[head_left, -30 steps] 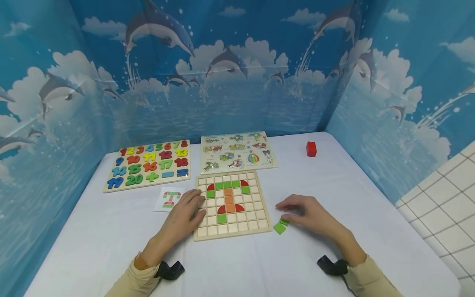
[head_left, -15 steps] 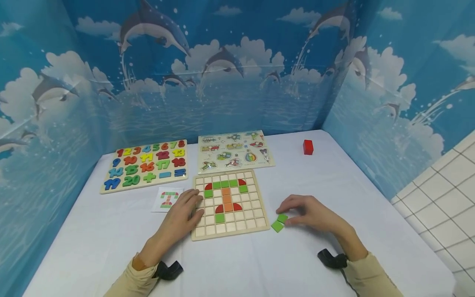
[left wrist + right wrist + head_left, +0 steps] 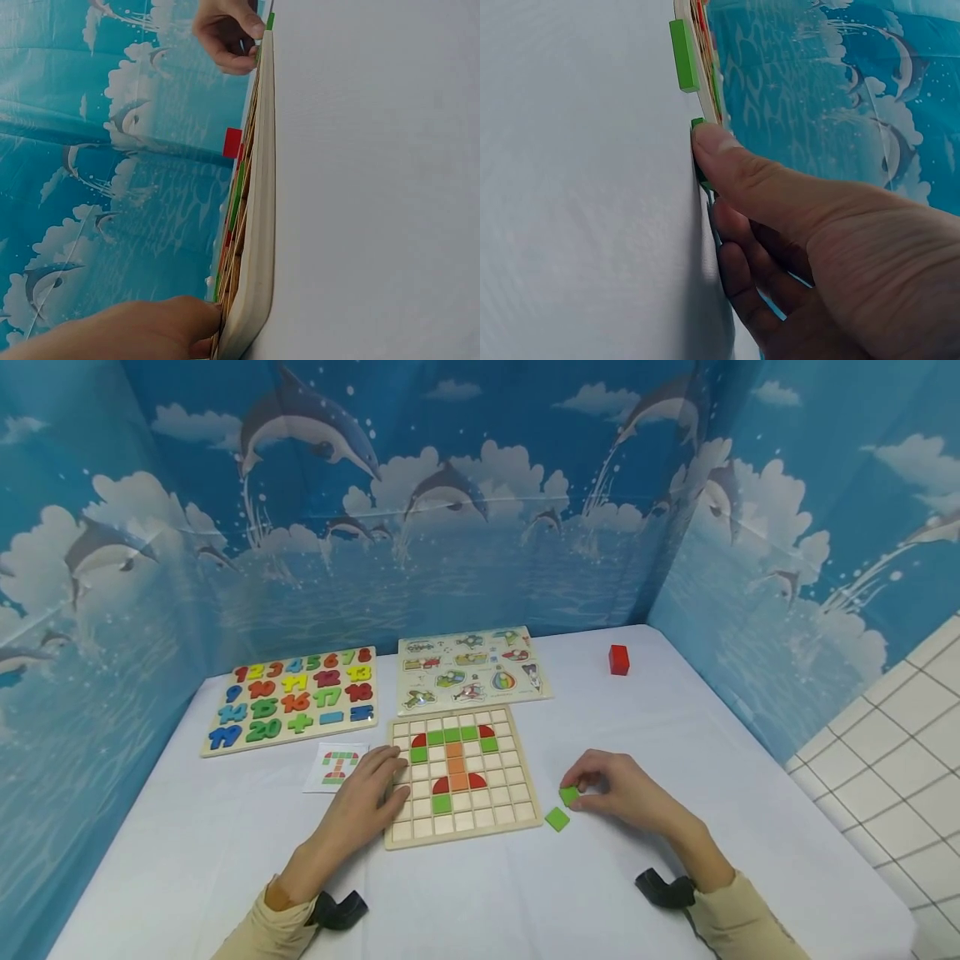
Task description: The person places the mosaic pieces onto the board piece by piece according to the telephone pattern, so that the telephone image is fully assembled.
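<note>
A wooden grid board (image 3: pixel 497 814) lies in the middle of the head view, bearing green and orange squares and red quarter-round tiles. My left hand (image 3: pixel 366 793) rests on its left edge with relaxed fingers; the thumb (image 3: pixel 187 316) touches the board in the left wrist view. Just right of the board, my right hand (image 3: pixel 626 789) pinches a green square tile (image 3: pixel 569 795) between thumb and fingers. That tile is tilted and partly covered by the thumb in the right wrist view. A second loose green tile (image 3: pixel 557 819) lies flat on the cloth beside the board's right edge.
Partly behind my left hand lies a white pattern card (image 3: pixel 324 770). A number puzzle (image 3: pixel 273 739) sits at back left, and a vehicle puzzle (image 3: pixel 517 691) behind the board. The red block (image 3: pixel 618 660) stands at back right. Dolphin-printed curtains (image 3: pixel 480 568) bound the white table.
My right fingers have closed on one green tile and shifted it slightly away from the other. The left hand stays on the board. The head view has moved slightly.
</note>
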Demonstrator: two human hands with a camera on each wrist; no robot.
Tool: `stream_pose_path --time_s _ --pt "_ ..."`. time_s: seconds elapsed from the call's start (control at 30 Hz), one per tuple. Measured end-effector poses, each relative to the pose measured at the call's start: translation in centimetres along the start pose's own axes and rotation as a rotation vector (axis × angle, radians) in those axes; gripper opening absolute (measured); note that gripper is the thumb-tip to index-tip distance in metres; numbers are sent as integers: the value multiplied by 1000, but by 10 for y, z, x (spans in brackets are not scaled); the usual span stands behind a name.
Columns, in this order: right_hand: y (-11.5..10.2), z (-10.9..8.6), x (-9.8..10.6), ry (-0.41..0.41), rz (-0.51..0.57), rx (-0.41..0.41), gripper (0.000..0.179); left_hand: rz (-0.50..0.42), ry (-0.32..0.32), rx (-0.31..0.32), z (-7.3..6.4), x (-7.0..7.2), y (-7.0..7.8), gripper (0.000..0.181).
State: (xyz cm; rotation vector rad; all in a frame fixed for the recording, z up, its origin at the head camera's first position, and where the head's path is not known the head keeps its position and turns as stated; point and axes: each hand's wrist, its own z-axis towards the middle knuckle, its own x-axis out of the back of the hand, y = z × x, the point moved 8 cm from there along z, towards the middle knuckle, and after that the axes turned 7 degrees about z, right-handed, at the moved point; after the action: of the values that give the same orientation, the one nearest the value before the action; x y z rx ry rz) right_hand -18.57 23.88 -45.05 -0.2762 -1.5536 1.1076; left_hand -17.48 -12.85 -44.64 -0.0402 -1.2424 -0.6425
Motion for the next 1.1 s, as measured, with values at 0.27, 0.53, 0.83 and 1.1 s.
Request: stream_pose_path --time_s 0.27,0.53,0.83,1.1 --pt "6 -2 3 95 5 -48 30 -8 11 -4 -3 -2 0 38" --pt "2 7 10 250 74 -83 17 -11 25 9 -4 3 -1 38" --pt "-31 38 -8 242 120 -58 15 -29 7 2 -1 -1 -2 38" --pt "-67 71 -51 186 146 -25 12 -11 16 -6 0 0 -4 38"
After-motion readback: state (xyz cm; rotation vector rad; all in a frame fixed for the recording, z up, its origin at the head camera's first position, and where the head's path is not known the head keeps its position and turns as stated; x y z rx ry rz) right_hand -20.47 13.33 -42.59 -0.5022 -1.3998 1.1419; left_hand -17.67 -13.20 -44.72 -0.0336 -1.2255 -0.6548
